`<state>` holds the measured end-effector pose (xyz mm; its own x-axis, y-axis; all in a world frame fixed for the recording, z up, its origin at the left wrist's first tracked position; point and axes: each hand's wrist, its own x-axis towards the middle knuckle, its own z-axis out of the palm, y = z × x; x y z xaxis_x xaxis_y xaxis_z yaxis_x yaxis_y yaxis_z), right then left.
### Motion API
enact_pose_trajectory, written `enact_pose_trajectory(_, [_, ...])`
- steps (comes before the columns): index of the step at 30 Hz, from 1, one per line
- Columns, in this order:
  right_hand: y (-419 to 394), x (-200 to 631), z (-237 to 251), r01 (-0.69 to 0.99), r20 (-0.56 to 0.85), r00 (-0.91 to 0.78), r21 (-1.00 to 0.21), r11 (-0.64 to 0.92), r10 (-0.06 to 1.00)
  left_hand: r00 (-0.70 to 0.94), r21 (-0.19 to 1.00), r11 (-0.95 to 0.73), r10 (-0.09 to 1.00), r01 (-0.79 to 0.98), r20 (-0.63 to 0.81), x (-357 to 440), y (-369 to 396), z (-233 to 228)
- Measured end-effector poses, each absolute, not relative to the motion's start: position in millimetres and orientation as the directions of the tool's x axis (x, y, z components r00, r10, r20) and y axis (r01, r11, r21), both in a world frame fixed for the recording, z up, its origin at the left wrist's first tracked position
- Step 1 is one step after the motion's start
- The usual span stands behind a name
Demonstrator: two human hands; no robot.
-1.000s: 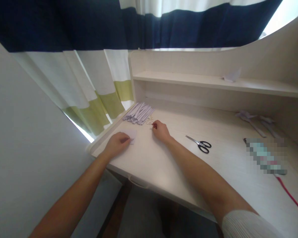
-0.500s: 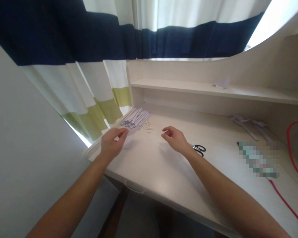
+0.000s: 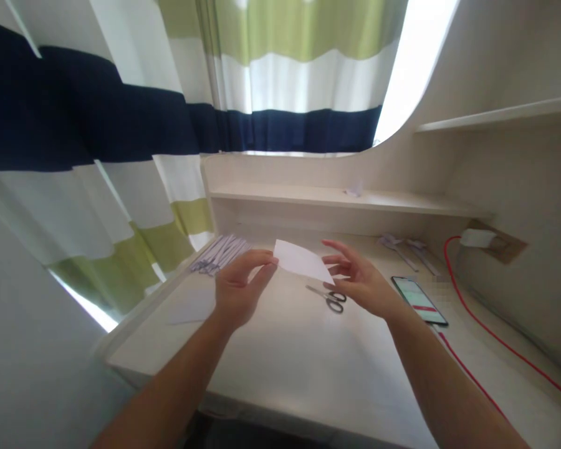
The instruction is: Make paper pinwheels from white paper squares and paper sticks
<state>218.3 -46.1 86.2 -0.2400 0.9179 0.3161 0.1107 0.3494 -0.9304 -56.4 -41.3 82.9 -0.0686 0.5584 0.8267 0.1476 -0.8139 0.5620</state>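
My left hand [image 3: 243,284] pinches the left edge of a small white sheet of paper [image 3: 303,260], held up above the desk. At the sheet's right end is my right hand [image 3: 355,277], fingers spread apart; its thumb is by the lower right corner, and whether it touches cannot be told. Below the sheet lie scissors [image 3: 333,300] with dark handles, blades pointing left. Beside my left wrist another pale sheet [image 3: 192,307] rests flat on the desk. A bundle of folded paper strips [image 3: 222,252] lies at the back left, partly behind my left hand.
A phone [image 3: 419,299] lies on the desk [image 3: 290,362] at the right, near a red cable [image 3: 477,327]. Folded paper pieces [image 3: 397,246] sit at the back right. Another small paper piece [image 3: 354,190] is on the shelf [image 3: 280,194].
My left hand has taken hold of a white sheet and lifted it to the middle. My right hand's fingers have spread beside it. The view has shifted rightward and up, uncovering the scissors.
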Motion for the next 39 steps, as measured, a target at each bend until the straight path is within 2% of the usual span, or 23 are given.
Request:
enact_pose_trajectory(4, [-62.2,231.1,129.2,0.034,0.555,-0.279,-0.810,0.586,0.784,-0.019,0.552,-0.806,0.568,-0.214,0.823,-44.0,-27.1,123.8])
enact_pose_trajectory(6, [-72.2,229.0,144.4,-0.049,0.659,-0.235,-0.743,0.668,0.715,0.063,0.516,-0.795,0.526,-0.320,0.848,-40.1,-20.4,138.3])
enact_pose_trajectory(8, [-81.2,225.1,153.5,-0.095,0.757,-0.159,-0.651,0.753,0.634,0.126,0.501,-0.789,0.491,-0.356,0.862,-36.2,-15.9,148.3])
enact_pose_trajectory(10, [-87.8,223.2,157.5,-0.055,0.790,-0.107,-0.611,0.790,0.603,0.174,0.518,-0.781,0.490,-0.347,0.854,-32.3,-13.6,154.9])
enact_pose_trajectory(14, [-91.7,228.5,157.6,0.107,0.792,-0.039,-0.603,0.791,0.609,0.261,0.575,-0.753,0.514,-0.320,0.818,-24.9,-8.2,159.3])
enact_pose_trajectory(17, [-88.1,234.4,156.2,0.232,0.814,-0.016,-0.562,0.794,0.581,0.223,0.593,-0.716,0.551,-0.369,0.804,-17.5,2.7,154.8])
enact_pose_trajectory(20, [-82.0,236.2,155.7,0.329,0.818,-0.062,-0.524,0.786,0.571,0.219,0.678,-0.603,0.658,-0.421,0.721,-8.4,16.3,147.8])
enact_pose_trajectory(23, [-75.6,234.2,155.4,0.383,0.798,-0.115,-0.514,0.767,0.592,0.269,0.815,-0.493,0.776,-0.306,0.571,-2.3,24.7,144.4])
enact_pose_trajectory(25, [-71.7,232.1,154.6,0.405,0.776,-0.144,-0.520,0.752,0.614,0.271,0.860,-0.465,0.818,-0.211,0.508,-1.4,24.7,145.5])
enact_pose_trajectory(32, [-61.7,226.5,150.4,0.394,0.753,-0.203,-0.523,0.756,0.626,0.167,0.828,-0.534,0.812,-0.172,0.559,-5.8,5.8,156.3])
enact_pose_trajectory(39, [-59.4,221.4,145.9,0.350,0.787,-0.100,-0.545,0.762,0.609,0.232,0.814,-0.574,0.784,-0.083,0.576,-5.5,-3.6,156.7])
